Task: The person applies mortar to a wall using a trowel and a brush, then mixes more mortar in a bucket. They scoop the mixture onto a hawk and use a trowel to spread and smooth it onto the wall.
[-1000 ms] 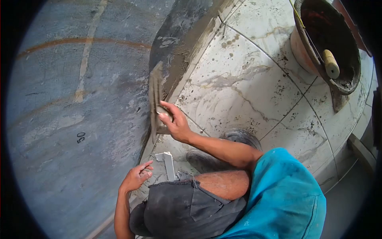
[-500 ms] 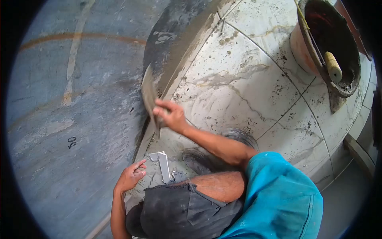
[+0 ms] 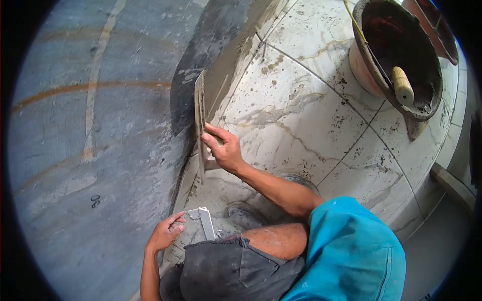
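Observation:
My right hand [image 3: 228,150] is closed round the handle of a plastering trowel [image 3: 200,100]. The trowel's long thin blade stands edge-on along the foot of the grey wall [image 3: 125,120], near the damp strip of mortar [image 3: 223,65]. My fingers hide most of the handle. Lower left, my left hand [image 3: 165,233] is empty, fingers partly stretched and apart, close to the wall. Just right of it, offcuts of white tile [image 3: 207,223] lie on the floor by my knee.
A mortar-caked bucket [image 3: 365,70] stands on the marbled tile floor [image 3: 301,110], with a wooden-handled tool [image 3: 403,88] resting over its rim. Behind it is a reddish-brown object [image 3: 437,32]. A wooden bar [image 3: 452,186] lies at the right. Mortar crumbs dot the tiles.
My right hand has turned the trowel more upright and moved it slightly right. The left hand has barely moved. The view has shifted, so wall marks sit lower and the bucket further left.

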`<state>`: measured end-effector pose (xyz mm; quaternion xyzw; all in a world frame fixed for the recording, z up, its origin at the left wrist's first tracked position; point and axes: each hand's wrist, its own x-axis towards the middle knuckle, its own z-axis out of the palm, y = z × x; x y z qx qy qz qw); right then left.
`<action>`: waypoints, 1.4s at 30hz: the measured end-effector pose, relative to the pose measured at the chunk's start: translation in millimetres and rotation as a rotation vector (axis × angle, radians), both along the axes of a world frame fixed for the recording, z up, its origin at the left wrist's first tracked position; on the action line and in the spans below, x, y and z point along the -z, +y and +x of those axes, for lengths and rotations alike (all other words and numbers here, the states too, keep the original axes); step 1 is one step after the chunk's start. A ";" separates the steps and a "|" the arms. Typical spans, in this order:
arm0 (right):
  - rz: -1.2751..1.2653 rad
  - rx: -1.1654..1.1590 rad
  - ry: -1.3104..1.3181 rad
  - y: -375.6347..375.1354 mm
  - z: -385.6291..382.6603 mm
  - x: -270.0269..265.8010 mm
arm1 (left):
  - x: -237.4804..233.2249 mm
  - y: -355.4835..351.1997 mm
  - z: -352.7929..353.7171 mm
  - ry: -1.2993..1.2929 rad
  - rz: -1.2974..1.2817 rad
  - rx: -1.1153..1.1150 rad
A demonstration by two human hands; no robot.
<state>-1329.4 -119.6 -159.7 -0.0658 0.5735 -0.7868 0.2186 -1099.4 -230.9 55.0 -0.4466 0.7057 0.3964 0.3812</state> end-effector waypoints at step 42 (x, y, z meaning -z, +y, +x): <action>-0.019 -0.155 -0.106 8.6 -62.3 5.1 | 16.3 -2.7 16.3 -0.068 0.139 -0.074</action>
